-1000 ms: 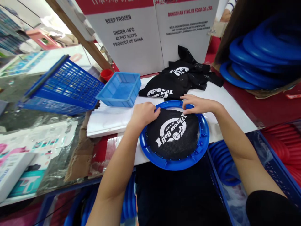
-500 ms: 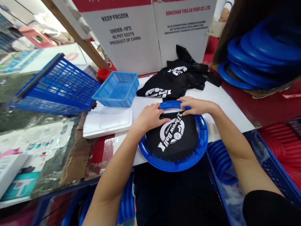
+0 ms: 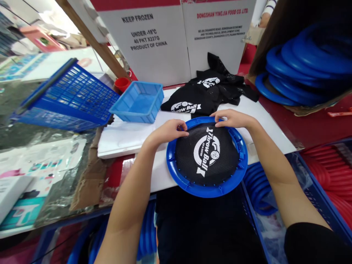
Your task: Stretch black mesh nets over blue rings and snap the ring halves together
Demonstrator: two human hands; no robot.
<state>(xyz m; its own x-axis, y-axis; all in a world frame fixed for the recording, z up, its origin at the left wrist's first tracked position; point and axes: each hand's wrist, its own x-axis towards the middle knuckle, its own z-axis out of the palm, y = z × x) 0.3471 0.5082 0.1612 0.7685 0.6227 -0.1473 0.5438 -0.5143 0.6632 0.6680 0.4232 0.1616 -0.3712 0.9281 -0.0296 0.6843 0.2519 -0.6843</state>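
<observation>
A blue plastic ring (image 3: 171, 161) lies on the white work surface in front of me. Inside it is a round black mesh net (image 3: 189, 161) printed "Throw Ball", with small pegs along its lower edge. My left hand (image 3: 172, 131) is at the ring's upper left, fingers curled and thumb at the net's edge. At the upper right my right hand (image 3: 232, 119) has its fingers bent over the rim and pinches the net's edge. A narrow gap shows between net and ring at the right side. Beyond the ring lies a heap of black printed nets (image 3: 189, 104).
A light blue tray (image 3: 137, 104) rests on white sheets, with a blue basket (image 3: 71, 95) tilted beside it. White cartons (image 3: 154, 62) stand behind. Blue rings (image 3: 299, 62) are stacked at right; red rings (image 3: 330, 176) fill a crate below. Another person's hand (image 3: 264, 20) shows at the back.
The net's upper edge has moved up to the ring's far rim, covering most of the open gap there. My left hand has shifted slightly left, and the ring has moved slightly right in view.
</observation>
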